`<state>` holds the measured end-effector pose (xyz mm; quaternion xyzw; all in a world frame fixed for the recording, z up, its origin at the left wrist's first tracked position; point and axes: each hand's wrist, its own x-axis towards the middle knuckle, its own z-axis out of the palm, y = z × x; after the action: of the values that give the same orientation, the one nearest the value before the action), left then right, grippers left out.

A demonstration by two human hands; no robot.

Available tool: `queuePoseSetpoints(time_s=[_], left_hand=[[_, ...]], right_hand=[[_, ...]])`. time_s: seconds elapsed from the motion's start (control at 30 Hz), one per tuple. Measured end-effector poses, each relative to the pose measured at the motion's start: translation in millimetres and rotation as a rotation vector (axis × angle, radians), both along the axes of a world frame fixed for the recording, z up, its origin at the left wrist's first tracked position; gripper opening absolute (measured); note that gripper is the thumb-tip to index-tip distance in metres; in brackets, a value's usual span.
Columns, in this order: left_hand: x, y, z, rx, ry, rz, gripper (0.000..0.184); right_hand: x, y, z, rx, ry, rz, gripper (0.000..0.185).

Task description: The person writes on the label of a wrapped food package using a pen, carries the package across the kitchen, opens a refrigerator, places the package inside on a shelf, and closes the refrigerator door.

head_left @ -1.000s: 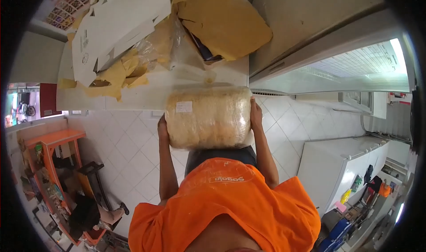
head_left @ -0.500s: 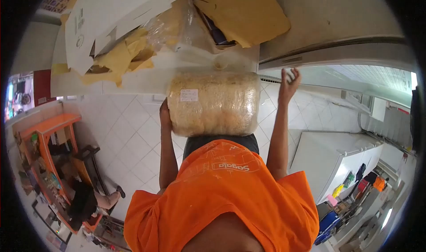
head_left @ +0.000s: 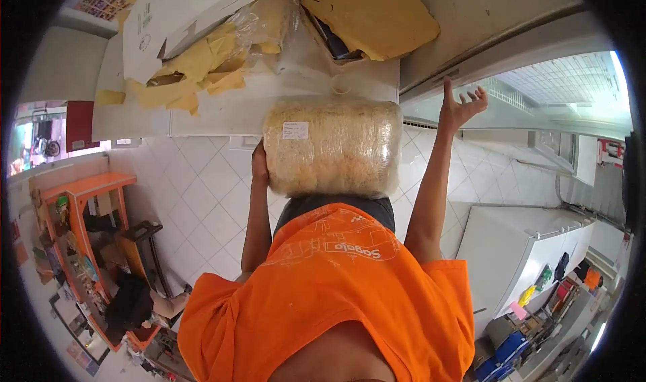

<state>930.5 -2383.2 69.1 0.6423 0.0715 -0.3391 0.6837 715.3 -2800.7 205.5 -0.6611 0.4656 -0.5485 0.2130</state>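
Note:
A bulky pale-yellow package (head_left: 336, 156), wrapped in clear plastic with a white label (head_left: 295, 130), is held level in front of my waist. My left hand (head_left: 260, 161) presses around its left end; the fingertips are hidden behind it. To the right, my right hand (head_left: 464, 107) is raised off the package, empty, with fingers spread and a little curled. It is nearest to the edge of a white appliance door (head_left: 431, 94). Past that edge a lit interior with a wire rack (head_left: 558, 89) shows.
Ahead stands a white surface (head_left: 222, 123) bearing torn brown paper (head_left: 208, 62), a white cardboard box (head_left: 178, 22) and a large brown paper piece (head_left: 377, 18). An orange shelf (head_left: 87, 187) is at left. A white cabinet (head_left: 505, 247) stands at right on the tiled floor.
My right hand has moved right and opened wider. More of the lit interior shows beside the door edge. The package stays in my left hand; the whole view has shifted slightly.

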Motion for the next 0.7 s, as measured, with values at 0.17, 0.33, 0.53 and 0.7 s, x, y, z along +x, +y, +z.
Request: queuePoseSetpoints(time_s=[0.17, 0.33, 0.53, 0.7], left_hand=[[10, 4, -16, 0.011, -0.073, -0.069, 0.054], [12, 7, -20, 0.026, -0.212, -0.053, 0.056], [5, 3, 5, 0.167, -0.173, -0.1, 0.06], [9, 7, -10, 0.268, -0.339, -0.154, 0.061]], right_hand=[[14, -6, -5, 0.001, 0.098, 0.039, 0.081], [39, -19, -34, -0.037, 0.186, -0.258, 0.095], [59, -5, -35, 0.068, -0.014, -0.264, 0.091], [57, -11, -35, 0.209, 0.248, -0.336, 0.069]])
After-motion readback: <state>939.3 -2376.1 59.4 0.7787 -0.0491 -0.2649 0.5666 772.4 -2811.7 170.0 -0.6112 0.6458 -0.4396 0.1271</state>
